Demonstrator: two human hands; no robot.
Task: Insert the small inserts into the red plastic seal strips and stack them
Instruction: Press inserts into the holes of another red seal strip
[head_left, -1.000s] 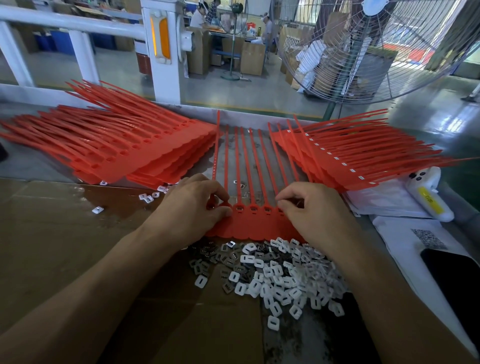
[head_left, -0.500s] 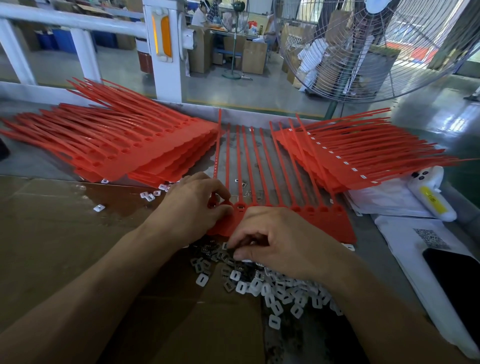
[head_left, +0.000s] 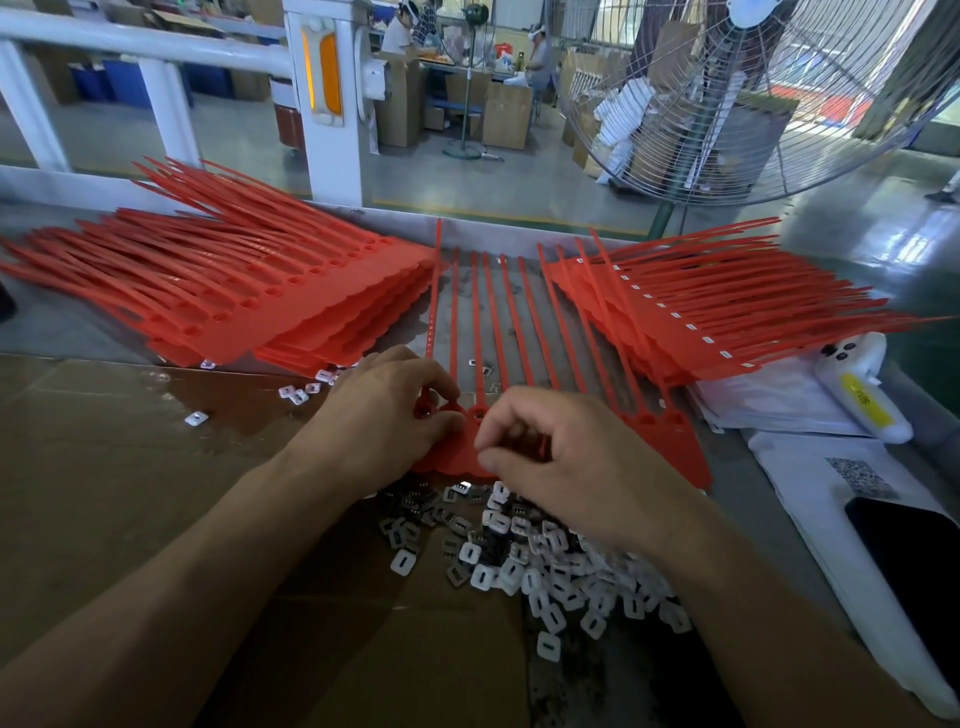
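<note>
The red seal strip sheet (head_left: 670, 441) you're working on lies flat in the middle of the worktop (head_left: 62, 332). It's a joined row of glossy plastic tags with a scalloped near edge, and long thin tails run away from you. Your left hand (head_left: 384, 421) pinches the sheet's left end with curled fingers, right at the first couple of sockets. Your right hand (head_left: 576, 462) sits over the sheet's middle with fingers curled and thumb meeting fingertips, like it's pinching something. Whatever's in there is hidden, so I can't tell if it's an insert.

Just below the sheet, partly under your right wrist, there's the pile of small inserts (head_left: 524, 561). They're little rounded-square bits with a slot, some white and some looking dark or see-through. A few strays (head_left: 296, 392) lie off to the left.

The left stack (head_left: 291, 306) of red sheets is fanned out with empty rectangular holes. The right stack (head_left: 691, 332) shows white inserts seated along its edge. Brown cardboard (head_left: 104, 493) covers the near worktop. On the right there are white papers (head_left: 831, 467), a white device with a yellow label (head_left: 862, 395), and a dark phone (head_left: 914, 566) cut off by the frame. A big wire fan (head_left: 727, 93) stands behind.
</note>
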